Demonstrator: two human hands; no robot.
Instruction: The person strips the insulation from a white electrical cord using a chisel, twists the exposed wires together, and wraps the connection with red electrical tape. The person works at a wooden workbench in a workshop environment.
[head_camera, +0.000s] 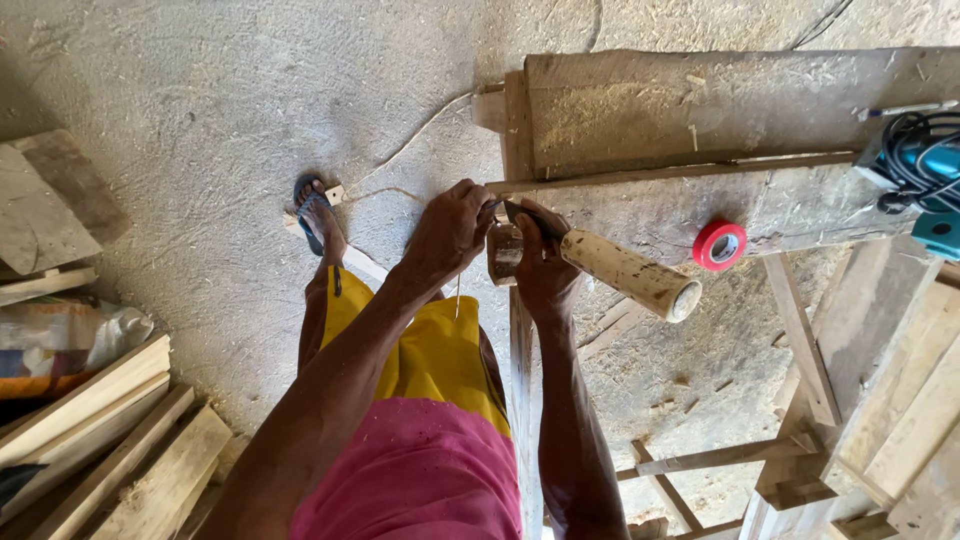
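Note:
My right hand (545, 262) grips the head end of a hammer whose thick pale wooden handle (630, 275) sticks out to the right. My left hand (452, 228) is closed beside it, fingers pinching at a thin wooden strip (670, 173) that runs along the front edge of a dusty wooden workbench (700, 100). A short brown cylindrical piece (503, 252) sits between the two hands. Whether the left fingers hold a nail is hidden.
A red tape roll (719, 245) lies on the bench's lower board. A teal power tool with black cord (920, 165) sits at the right. Stacked planks (120, 440) lie at lower left, wooden frames (860, 400) at lower right. My sandalled foot (318, 220) stands on concrete.

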